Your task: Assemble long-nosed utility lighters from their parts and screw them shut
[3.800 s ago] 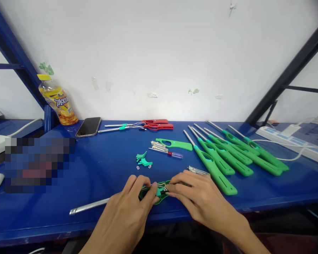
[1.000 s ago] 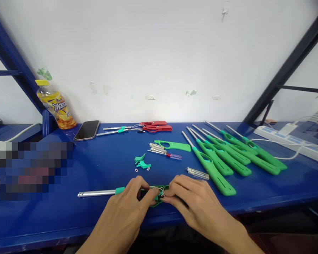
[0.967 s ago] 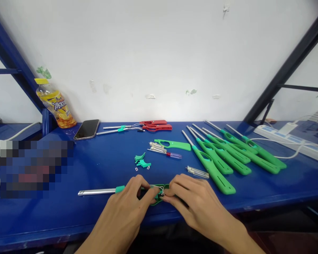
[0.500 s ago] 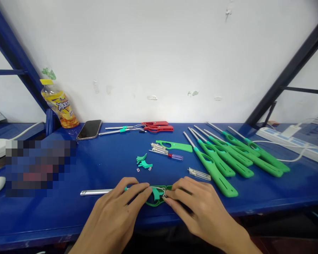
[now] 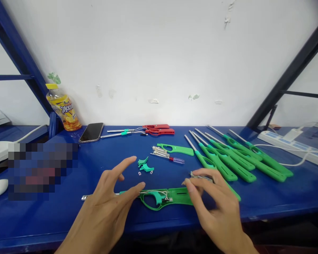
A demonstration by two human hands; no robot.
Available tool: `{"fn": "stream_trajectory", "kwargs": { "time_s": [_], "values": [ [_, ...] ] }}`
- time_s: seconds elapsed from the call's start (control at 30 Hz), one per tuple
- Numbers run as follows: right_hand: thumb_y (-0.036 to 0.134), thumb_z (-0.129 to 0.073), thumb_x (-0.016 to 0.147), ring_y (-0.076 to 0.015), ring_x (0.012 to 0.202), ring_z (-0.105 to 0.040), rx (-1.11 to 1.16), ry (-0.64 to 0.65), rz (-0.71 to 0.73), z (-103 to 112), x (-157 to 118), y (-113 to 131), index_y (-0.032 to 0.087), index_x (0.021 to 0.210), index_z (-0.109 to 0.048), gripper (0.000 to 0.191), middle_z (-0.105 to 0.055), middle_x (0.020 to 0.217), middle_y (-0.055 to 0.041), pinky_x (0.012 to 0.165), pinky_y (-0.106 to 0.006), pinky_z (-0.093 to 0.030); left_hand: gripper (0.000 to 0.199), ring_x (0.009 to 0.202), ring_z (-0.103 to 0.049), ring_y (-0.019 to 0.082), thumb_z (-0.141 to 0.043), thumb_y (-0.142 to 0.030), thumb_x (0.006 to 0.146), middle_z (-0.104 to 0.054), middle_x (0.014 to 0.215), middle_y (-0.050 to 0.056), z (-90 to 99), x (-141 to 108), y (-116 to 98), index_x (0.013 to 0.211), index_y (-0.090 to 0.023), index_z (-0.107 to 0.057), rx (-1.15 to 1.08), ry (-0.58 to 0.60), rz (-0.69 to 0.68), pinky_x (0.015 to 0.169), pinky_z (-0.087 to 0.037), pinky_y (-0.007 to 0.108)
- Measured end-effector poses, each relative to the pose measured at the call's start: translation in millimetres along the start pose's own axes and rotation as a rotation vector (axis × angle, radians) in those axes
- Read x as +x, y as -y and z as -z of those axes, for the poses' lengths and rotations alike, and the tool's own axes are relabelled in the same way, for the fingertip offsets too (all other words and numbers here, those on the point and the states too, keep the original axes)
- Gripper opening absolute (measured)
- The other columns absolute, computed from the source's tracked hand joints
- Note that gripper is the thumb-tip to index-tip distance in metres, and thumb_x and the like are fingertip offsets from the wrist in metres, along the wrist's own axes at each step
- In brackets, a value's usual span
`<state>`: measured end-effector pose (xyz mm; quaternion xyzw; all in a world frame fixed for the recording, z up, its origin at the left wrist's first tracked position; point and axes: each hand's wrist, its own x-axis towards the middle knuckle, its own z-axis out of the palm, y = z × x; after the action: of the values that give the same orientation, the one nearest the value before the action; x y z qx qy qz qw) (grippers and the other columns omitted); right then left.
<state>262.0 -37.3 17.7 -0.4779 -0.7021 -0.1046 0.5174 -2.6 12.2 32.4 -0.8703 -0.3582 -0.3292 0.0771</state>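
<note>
Near the table's front edge lies an opened green lighter handle half (image 5: 181,197), with a teal trigger (image 5: 157,197), white wires and a small dark igniter part inside. Its metal rod (image 5: 84,198) sticks out to the left, partly hidden under my left hand (image 5: 113,194). That hand is open above the rod, thumb and forefinger apart. To the right of the handle, my right hand (image 5: 213,197) has its bent fingers around a clear fuel tank (image 5: 202,177) on the table. The fingers partly cover the tank.
Several green lighters (image 5: 228,158) lie at right, before a power strip (image 5: 294,141). Behind are teal triggers (image 5: 146,168), a screwdriver (image 5: 176,160), a green handle half (image 5: 184,151) and red lighters (image 5: 159,132). A phone (image 5: 91,132) and bottle (image 5: 65,109) stand back left.
Both hands have come off the open green handle, where they were working by the wires. My left hand has lifted and spread; my right has moved right to the clear fuel tank.
</note>
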Motion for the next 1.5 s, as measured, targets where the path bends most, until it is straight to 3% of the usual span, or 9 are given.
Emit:
{"fn": "stream_trajectory", "kwargs": {
  "time_s": [0.17,0.43,0.67,0.8,0.97,1.07,1.2,1.33,1.5],
  "values": [
    [0.01,-0.064,0.101,-0.0235,0.1,-0.062,0.013,0.128,0.02,0.1,-1.5,-0.1,0.024,0.103,-0.066,0.014,-0.073,0.081,0.0008,0.088,-0.039,-0.051,0.036,0.108,-0.061,0.028,-0.048,-0.009,0.105,-0.07,0.121,0.007,-8.6,-5.4,6.1,0.126,-0.027,-0.07,-0.009,0.096,-0.071,0.084,-0.064,0.042],
    [0.029,-0.069,0.104,-0.0268,0.114,-0.061,0.026,0.491,0.034,-0.5,-0.4,5.4,0.028,0.122,-0.067,0.019,-0.074,0.114,-0.0018,0.102,-0.046,-0.048,0.026,0.105,-0.061,0.026,-0.051,-0.014,0.108,-0.07,0.116,0.004,-20.1,-2.4,-1.3,0.123,-0.026,-0.068,-0.12,0.079,-0.079,0.086,-0.056,0.043],
    [0.031,-0.069,0.104,-0.0271,0.115,-0.061,0.013,0.548,0.014,-0.7,0.2,5.4,0.029,0.122,-0.067,0.018,-0.073,0.114,-0.0019,0.103,-0.048,-0.05,0.027,0.098,-0.061,0.023,-0.047,-0.011,0.108,-0.07,0.11,0.004,-28.1,-0.5,-6.8,0.122,-0.023,-0.067,-0.169,0.087,-0.089,0.082,-0.053,0.04],
    [0.033,-0.066,0.105,-0.0286,0.12,-0.061,-0.012,0.516,0.016,-0.8,-2.1,4.5,0.029,0.12,-0.068,0.016,-0.073,0.119,-0.004,0.102,-0.049,-0.053,0.033,0.109,-0.061,0.026,-0.05,-0.016,0.109,-0.069,0.121,0.005,-27.7,-3.2,-6.4,0.137,-0.029,-0.061,-0.148,0.087,-0.032,0.093,-0.053,0.044],
    [0.038,-0.066,0.104,-0.0337,0.144,-0.051,-0.122,0.547,0.041,0.6,-4.9,1.8,0.029,0.139,-0.061,0.037,-0.065,0.145,-0.0084,0.114,-0.06,-0.051,0.055,0.148,-0.041,0.035,-0.051,-0.033,0.109,-0.047,0.16,0.011,-20.5,-6.5,-7.8,0.162,-0.031,-0.039,-0.068,0.135,0.025,0.113,-0.048,0.057],
    [0.045,-0.066,0.103,-0.0384,0.156,-0.037,-0.202,0.597,0.077,2.3,-3.0,2.2,0.032,0.156,-0.049,0.056,-0.041,0.17,-0.0096,0.115,-0.065,-0.05,0.064,0.162,-0.017,0.041,-0.039,-0.034,0.111,-0.018,0.177,0.013,-16.8,-6.9,-9.5,0.171,-0.027,-0.018,-0.04,0.183,-0.005,0.12,-0.039,0.067],
    [0.05,-0.067,0.101,-0.0477,0.163,-0.009,-0.261,0.619,0.122,2.9,-1.1,2.9,0.04,0.169,-0.027,0.08,-0.005,0.181,-0.0035,0.112,-0.073,-0.048,0.07,0.162,0.002,0.051,-0.035,-0.041,0.111,0.004,0.179,0.019,-16.4,-5.8,-12.7,0.172,-0.019,-0.009,-0.011,0.173,-0.018,0.119,-0.024,0.081],
    [0.057,-0.067,0.099,-0.0544,0.161,-0.002,-0.27,0.627,0.126,1.8,-3.3,0.8,0.045,0.17,-0.022,0.084,0.004,0.181,-0.0002,0.104,-0.079,-0.05,0.07,0.162,0.01,0.051,-0.035,-0.028,0.11,0.012,0.177,0.023,-16.9,-5.2,-16.2,0.172,-0.015,-0.004,0.016,0.161,0.018,0.116,-0.023,0.084],
    [0.066,-0.07,0.094,-0.0584,0.159,-0.002,-0.26,0.646,0.114,1.3,-1.8,1.4,0.042,0.171,-0.017,0.097,0.011,0.18,-0.0069,0.099,-0.082,-0.05,0.069,0.161,0.006,0.052,-0.036,-0.024,0.109,0.008,0.177,0.025,-14.6,-6.7,-17.0,0.172,-0.014,-0.009,0.027,0.154,-0.008,0.114,-0.028,0.085]
  ]
}}
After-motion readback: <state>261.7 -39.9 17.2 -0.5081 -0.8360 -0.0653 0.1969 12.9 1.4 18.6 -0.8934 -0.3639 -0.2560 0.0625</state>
